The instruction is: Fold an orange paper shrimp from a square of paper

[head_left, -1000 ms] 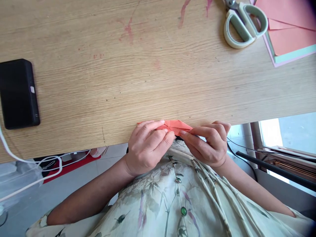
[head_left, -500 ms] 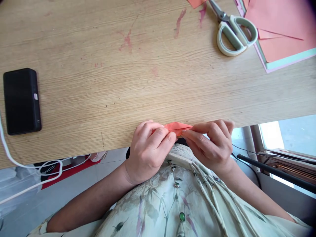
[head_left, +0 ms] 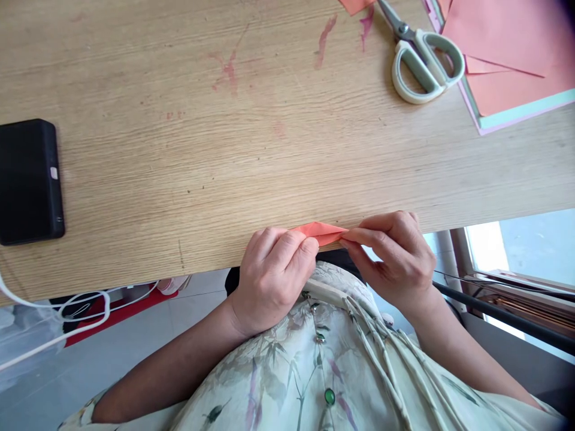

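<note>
A small folded piece of orange paper (head_left: 321, 232) is held between my two hands at the table's front edge. My left hand (head_left: 278, 272) is closed around its left end, thumb and fingers pressing on it and hiding that part. With thumb and forefinger, my right hand (head_left: 390, 254) pinches the pointed right tip. Between the hands a crease and a narrow fold line show along the paper.
Scissors (head_left: 426, 63) lie at the upper right, beside a stack of orange, green and pink paper sheets (head_left: 516, 60). A black phone-like device (head_left: 29, 182) rests at the left. A white cable (head_left: 85, 302) hangs by the table's edge. The wooden table (head_left: 202, 149) has red stains.
My right hand's thumb and forefinger have slid outward to the paper's right tip, and its wrist has shifted slightly right. My left hand keeps its grip. The view has shifted slightly.
</note>
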{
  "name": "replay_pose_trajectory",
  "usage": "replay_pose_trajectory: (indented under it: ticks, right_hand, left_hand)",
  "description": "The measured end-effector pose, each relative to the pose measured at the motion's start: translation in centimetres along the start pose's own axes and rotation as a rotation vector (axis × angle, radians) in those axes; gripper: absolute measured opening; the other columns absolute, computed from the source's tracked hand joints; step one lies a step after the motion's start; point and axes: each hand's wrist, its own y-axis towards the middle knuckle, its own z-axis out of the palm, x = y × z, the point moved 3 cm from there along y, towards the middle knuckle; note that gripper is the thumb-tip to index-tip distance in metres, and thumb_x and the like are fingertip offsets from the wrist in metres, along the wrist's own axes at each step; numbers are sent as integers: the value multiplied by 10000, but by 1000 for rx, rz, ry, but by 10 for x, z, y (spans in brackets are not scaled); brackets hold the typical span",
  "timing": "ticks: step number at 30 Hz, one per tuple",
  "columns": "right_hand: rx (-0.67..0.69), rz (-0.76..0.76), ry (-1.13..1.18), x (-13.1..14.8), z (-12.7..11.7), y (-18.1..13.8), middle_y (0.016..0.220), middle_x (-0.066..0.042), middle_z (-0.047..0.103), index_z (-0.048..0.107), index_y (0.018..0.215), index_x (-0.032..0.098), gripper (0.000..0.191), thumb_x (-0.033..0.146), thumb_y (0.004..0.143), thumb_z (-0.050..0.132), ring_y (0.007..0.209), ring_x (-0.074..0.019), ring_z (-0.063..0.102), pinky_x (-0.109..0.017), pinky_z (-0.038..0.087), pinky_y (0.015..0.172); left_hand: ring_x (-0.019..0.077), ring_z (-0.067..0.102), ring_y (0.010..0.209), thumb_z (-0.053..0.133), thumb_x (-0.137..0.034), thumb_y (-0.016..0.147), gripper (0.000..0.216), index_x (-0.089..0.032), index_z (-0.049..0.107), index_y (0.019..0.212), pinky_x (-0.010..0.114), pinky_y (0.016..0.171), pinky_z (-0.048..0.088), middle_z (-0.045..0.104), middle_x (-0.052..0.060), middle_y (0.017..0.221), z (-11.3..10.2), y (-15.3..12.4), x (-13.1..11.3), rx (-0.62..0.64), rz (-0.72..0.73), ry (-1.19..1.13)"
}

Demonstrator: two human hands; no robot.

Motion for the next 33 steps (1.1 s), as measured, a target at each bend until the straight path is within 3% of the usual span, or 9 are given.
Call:
replay_pose_trajectory:
  ticks: [4,16,33]
  right_hand:
    - [-21,69,60,-6,-8,-2,893,-39,666,676,982,209,207,65,840,719,739,-174,628,-325,441,661]
    - [144,-32,-35,1,-1,14,859,-36,649,648,947,217,43,178,937,665,747,-182,552,-365,367,719]
    - [205,71,-33,3,1,19,779,-18,584,626,870,204,83,182,949,621,704,-176,525,-358,361,723]
  left_hand:
    - [200,578,757,717,-52,831,111,-132,669,892,350,711,542,694,56,804,2,-1,1,-12,-7,-4]
    - [197,588,767,739,-59,825,163,-145,662,939,353,700,537,708,45,819,0,-1,3,-52,-8,-69]
    - [202,540,792,634,-123,886,28,-136,641,862,357,717,491,578,85,888,4,2,3,16,-184,-106]
